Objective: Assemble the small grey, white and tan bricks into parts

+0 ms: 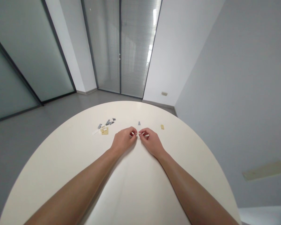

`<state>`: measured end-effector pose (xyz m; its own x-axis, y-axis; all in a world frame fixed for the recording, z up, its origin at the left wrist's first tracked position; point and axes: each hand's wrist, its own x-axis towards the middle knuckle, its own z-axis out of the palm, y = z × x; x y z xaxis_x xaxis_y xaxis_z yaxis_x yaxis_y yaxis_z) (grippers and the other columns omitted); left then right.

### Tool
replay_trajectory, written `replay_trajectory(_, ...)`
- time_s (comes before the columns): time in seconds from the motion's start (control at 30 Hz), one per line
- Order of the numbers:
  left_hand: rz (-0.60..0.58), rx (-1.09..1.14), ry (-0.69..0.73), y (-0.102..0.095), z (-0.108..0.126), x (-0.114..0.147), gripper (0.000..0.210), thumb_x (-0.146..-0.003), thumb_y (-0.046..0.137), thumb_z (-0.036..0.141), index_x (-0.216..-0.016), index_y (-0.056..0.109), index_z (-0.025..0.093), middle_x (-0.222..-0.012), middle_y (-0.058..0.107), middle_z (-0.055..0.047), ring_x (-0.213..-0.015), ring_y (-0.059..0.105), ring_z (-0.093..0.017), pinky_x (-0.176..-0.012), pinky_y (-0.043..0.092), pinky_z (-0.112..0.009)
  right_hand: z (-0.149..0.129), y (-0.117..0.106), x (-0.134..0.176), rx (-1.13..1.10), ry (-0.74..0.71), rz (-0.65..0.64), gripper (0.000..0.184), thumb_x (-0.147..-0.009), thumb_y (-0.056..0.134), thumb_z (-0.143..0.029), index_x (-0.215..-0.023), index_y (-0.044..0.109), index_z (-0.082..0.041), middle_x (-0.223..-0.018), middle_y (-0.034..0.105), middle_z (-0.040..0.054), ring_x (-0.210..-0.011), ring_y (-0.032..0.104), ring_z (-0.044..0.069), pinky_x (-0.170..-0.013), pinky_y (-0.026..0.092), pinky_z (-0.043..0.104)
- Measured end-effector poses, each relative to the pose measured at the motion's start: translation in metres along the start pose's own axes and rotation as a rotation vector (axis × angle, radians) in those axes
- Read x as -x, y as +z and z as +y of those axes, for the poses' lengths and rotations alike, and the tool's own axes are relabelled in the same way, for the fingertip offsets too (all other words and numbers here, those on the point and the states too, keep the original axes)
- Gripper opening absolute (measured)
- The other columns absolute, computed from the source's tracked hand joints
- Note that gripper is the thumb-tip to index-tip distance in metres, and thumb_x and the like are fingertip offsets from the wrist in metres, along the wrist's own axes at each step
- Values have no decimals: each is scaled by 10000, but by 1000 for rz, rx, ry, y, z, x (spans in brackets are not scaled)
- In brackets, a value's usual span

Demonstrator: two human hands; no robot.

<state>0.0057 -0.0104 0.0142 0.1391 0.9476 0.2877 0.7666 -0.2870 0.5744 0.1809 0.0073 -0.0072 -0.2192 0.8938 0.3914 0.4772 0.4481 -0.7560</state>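
Note:
Close together near the middle of the round table, both hands pinch one small thin white piece [138, 133] between their fingertips. My left hand [125, 137] has its left end, with thumb and forefinger closed. My right hand [151, 140] grips the other end the same way. What kind of piece it is cannot be made out at this size. Just beyond the fingertips lies a small grey piece [139, 123]. A small tan flat piece [162, 127] is on the table to the right of my right hand.
Left of my left hand sits a loose group of small grey pieces [109, 122] beside several tan plates [105, 132] and white bits. The white round table [61, 165] curves away at its far edge. Glass panels [121, 47] and walls stand beyond it.

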Motion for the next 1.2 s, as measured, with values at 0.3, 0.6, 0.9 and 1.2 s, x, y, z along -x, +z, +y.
replay_trajectory(0.3, 8, -89, 2, 7, -9, -3, 180, -851, 568, 178, -927, 716, 248, -966, 750, -14, -879, 661, -191, -734, 455, -284, -3, -1, 3, 179, -28, -57, 97, -876, 621, -193, -928, 694, -229, -918, 710, 16, -823, 639, 166, -783, 482, 311)
replay_trajectory(0.6, 15, -108, 71, 10, -12, -4, 203, -844, 559, 154, -921, 734, 225, -982, 742, -44, -921, 639, -217, -802, 483, -320, -2, -2, 3, 260, -39, -83, 90, -891, 639, -214, -945, 710, -227, -922, 717, 34, -873, 637, 186, -807, 475, 324)
replay_trajectory(0.9, 4, -122, 87, 9, -11, -5, 217, -792, 543, 112, -847, 731, 206, -847, 736, -44, -848, 623, -218, -764, 475, -326, -3, -2, 3, 311, -76, -110, 79, -913, 640, -219, -962, 700, -206, -953, 715, 46, -937, 628, 199, -848, 467, 335)
replay_trajectory(1.2, -8, -146, 145, 10, -12, -5, 239, -826, 533, 112, -881, 743, 210, -958, 746, -63, -935, 625, -237, -856, 486, -359, -4, -2, 4, 331, -124, -125, 86, -925, 626, -212, -967, 700, -223, -1001, 724, 40, -992, 627, 206, -888, 472, 347)
